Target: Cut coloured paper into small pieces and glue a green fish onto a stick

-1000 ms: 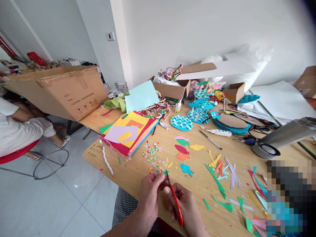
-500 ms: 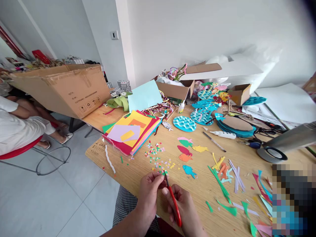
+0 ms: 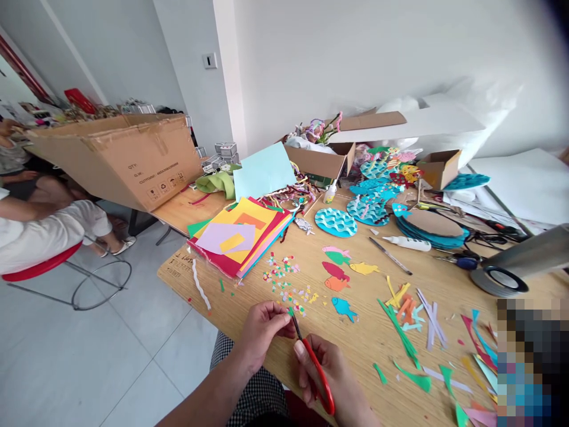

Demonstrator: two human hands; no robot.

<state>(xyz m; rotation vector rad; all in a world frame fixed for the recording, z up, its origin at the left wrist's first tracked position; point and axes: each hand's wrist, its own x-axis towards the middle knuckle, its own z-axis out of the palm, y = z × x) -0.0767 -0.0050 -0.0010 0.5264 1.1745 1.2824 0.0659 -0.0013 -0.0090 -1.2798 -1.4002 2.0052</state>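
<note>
My right hand (image 3: 326, 367) is closed round the red handles of a pair of scissors (image 3: 316, 370), whose dark blades point up and away from me. Close by on the left, my left hand (image 3: 264, 329) pinches a small piece of green paper (image 3: 291, 311) at the blade tips. Just beyond both hands lies a scatter of tiny coloured paper bits (image 3: 284, 284). Paper fish lie to the right of these, among them a blue fish (image 3: 344, 308), an orange fish (image 3: 336, 284) and a yellow fish (image 3: 363, 268).
Stacked coloured paper (image 3: 231, 237) lies at the table's left. Green strips (image 3: 400, 335) and other offcuts cover the right. Farther back are a wavy blue disc (image 3: 335, 222), a glue bottle (image 3: 408, 243), a pen (image 3: 390, 255) and tape (image 3: 500, 279). Someone sits left beside a large carton (image 3: 128, 157).
The view has shifted slightly. My left hand has moved a little left and up from the scissors' handles, and the blades show a bit more. Both hands keep their holds.
</note>
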